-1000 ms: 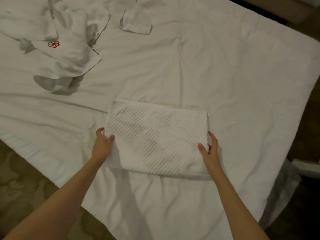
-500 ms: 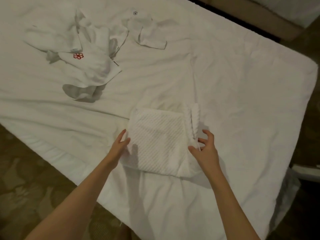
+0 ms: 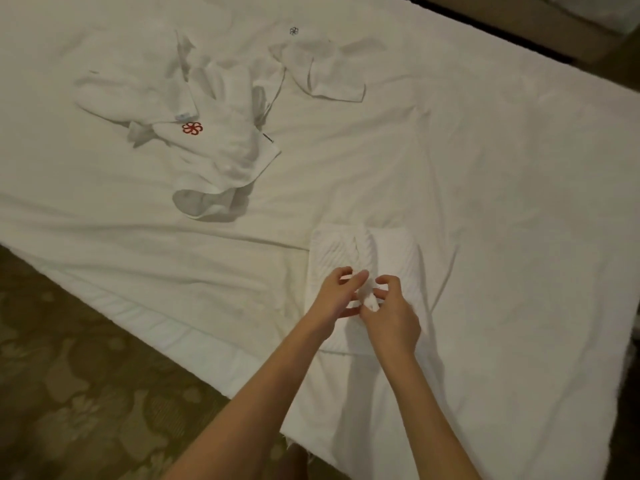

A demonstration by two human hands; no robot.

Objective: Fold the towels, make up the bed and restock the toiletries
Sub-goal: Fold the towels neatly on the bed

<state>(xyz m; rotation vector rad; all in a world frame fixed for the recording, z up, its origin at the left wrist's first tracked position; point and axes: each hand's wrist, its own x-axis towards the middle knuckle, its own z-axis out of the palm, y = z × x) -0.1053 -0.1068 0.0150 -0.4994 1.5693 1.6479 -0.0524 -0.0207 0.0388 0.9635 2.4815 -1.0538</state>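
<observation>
Your right hand (image 3: 391,315) has thumb and fingers curled round a raised fold at the near middle of the towel (image 3: 394,252), pinching it. Your left hand (image 3: 334,296) meets it from the left, fingers bent onto the same fold; the two hands overlap there, so exactly where each fingertip touches is hidden. The near edge of the towel is covered by your wrists. The towel is white and ribbed, folded with its two sides turned in toward a centre ridge, and lies on the bed sheet (image 3: 502,174) near the bed's near edge.

Farther back and to the left lies a crumpled white cloth with a red flower mark (image 3: 221,150); behind it, a smaller white cloth (image 3: 329,77) with a small dark mark. Their exact shapes are hard to read, white on white. The sheet is creased. Patterned carpet (image 3: 79,393) fills the lower left. The far right corner is dark and cut off.
</observation>
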